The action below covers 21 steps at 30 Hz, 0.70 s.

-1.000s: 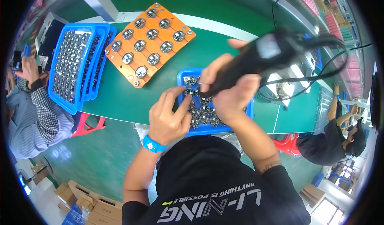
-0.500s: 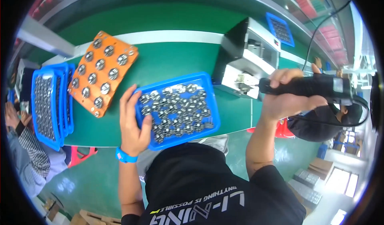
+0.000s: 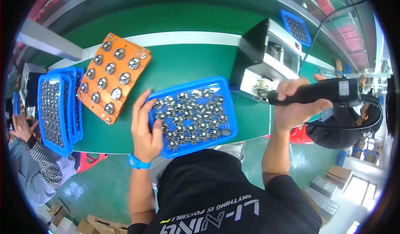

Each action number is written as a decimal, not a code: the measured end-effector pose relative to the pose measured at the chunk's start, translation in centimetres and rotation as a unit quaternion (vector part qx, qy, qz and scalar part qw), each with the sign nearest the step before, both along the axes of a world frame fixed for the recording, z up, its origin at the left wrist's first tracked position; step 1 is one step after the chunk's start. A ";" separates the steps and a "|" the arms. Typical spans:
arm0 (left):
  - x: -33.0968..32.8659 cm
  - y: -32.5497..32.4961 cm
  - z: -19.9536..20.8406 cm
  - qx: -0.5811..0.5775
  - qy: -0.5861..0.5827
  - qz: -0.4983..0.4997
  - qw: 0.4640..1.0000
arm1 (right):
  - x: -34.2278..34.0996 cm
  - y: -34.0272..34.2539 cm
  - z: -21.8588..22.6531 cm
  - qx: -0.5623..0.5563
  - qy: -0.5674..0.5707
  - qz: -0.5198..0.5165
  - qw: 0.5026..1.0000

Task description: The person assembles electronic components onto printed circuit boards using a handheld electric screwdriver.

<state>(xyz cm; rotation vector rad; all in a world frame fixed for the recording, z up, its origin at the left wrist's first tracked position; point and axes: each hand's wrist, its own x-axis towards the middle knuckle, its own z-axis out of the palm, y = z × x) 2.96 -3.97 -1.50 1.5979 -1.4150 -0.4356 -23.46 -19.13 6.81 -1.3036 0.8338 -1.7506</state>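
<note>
In my right hand is a black electric screwdriver, its cord looping from the rear end. The bit end points left, at the front opening of a black-and-white screw feeder; whether it touches cannot be made out. My left hand, with a blue wristband, grips the left rim of a blue tray, thumb over the inside and fingers along the outer side. Many small round metal parts lie loose in that tray. An orange fixture board rests tilted to its left, with round metal parts seated in rows.
Several blue trays of parts stand stacked at the left of the green table. Another blue tray sits beyond the feeder. A co-worker's hands show at far left; another person is at right.
The whole view has shifted slightly, so the table things appear a little farther right. My right hand still holds the screwdriver by the feeder, and my left hand stays on the tray.
</note>
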 end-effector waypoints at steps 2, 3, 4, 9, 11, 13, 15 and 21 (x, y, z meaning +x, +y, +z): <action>-0.1 -0.2 0.0 -0.001 0.015 -0.003 1.000 | 0.5 0.3 0.0 0.016 -0.002 0.022 1.000; 0.0 -0.2 -0.1 -0.003 0.016 -0.002 1.000 | 1.1 0.5 -0.2 0.029 -0.012 0.045 0.998; 0.0 -0.2 -0.1 -0.005 0.020 -0.003 1.000 | 1.6 0.8 -0.2 0.041 -0.020 0.067 0.997; 0.4 -0.1 -0.1 -0.015 0.037 0.013 0.999 | 8.9 3.3 -1.1 0.000 -0.074 0.240 0.968; 0.4 0.0 0.1 -0.011 0.038 0.029 0.999 | 12.1 3.7 -2.5 -0.023 -0.057 0.263 0.963; 0.4 0.1 0.0 -0.007 0.040 0.046 0.998 | 14.7 4.0 -3.3 -0.009 -0.038 0.274 0.961; 0.3 0.0 -0.6 -0.027 0.041 0.059 0.997 | 16.5 4.0 -3.5 0.008 -0.030 0.300 0.954; 0.5 0.1 -1.1 -0.033 0.031 0.068 0.997 | 18.7 4.2 -4.4 0.023 0.036 0.284 0.958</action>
